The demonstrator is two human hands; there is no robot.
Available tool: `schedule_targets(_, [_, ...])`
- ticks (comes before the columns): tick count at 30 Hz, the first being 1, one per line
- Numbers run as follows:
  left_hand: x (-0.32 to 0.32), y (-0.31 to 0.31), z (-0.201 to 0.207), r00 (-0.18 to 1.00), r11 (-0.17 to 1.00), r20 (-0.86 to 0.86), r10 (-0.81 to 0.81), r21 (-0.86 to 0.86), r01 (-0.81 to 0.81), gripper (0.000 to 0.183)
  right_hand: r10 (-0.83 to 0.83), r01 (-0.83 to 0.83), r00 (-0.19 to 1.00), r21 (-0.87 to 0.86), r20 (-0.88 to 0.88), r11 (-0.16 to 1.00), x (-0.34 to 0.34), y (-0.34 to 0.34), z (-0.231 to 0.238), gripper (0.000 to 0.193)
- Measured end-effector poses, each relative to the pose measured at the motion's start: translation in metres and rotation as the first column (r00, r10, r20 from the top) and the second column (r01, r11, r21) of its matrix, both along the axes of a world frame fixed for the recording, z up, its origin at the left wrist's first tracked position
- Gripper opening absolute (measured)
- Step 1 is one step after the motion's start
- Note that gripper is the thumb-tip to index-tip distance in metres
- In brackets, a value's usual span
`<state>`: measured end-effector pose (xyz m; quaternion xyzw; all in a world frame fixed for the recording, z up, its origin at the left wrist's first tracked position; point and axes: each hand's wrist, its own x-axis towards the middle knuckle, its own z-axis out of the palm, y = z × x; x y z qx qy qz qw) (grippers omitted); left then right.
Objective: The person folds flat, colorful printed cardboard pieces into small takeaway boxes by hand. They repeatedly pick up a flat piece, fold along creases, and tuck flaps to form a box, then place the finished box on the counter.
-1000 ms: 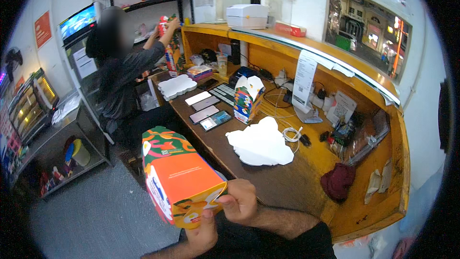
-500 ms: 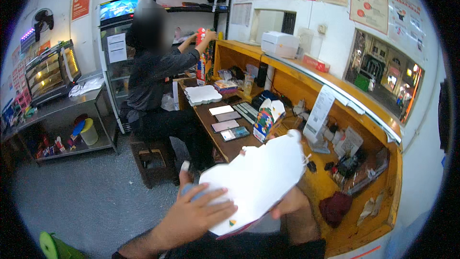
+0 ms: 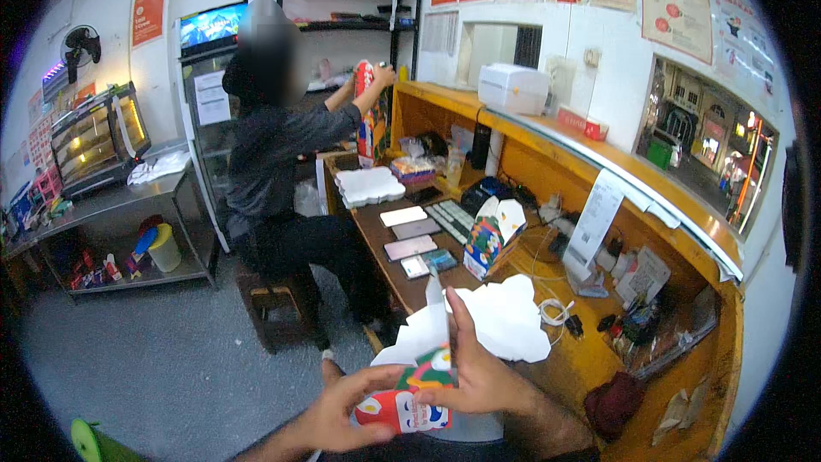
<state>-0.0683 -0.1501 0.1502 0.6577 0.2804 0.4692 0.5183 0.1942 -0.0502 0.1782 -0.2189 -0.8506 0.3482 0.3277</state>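
Biggest first: the table [image 3: 560,376], with a white carton blank [image 3: 505,321] lying by its near edge, so not loads of elbow room there. The printed carton [image 3: 398,411] is over my lap, just off that edge, white flaps up, tiny lettering on a white patch. My left hand [image 3: 338,415] grips its left side, my right hand [image 3: 487,385] thumbs the front. Phones [image 3: 410,246] sit past the blank.

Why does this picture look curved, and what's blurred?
In the head view, the fisheye lens bows the wooden ledge and blackens the corners; in the head view, a smooth blur hides the co-worker's head, and the carton between left hand and right hand looks slightly soft.
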Motion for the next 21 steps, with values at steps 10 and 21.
schedule_targets(10, [0.029,0.048,0.012,0.915,0.921,-0.141,0.378,-0.044,-0.387,0.043,-0.142,0.127,0.990,0.374,0.012,0.919,0.012,0.038,-0.038,0.114])
schedule_targets(21, [0.036,0.060,-0.002,0.917,0.904,-0.152,0.368,-0.171,-0.391,0.041,-0.199,0.240,0.944,0.135,-0.262,0.961,0.000,0.038,-0.065,0.070])
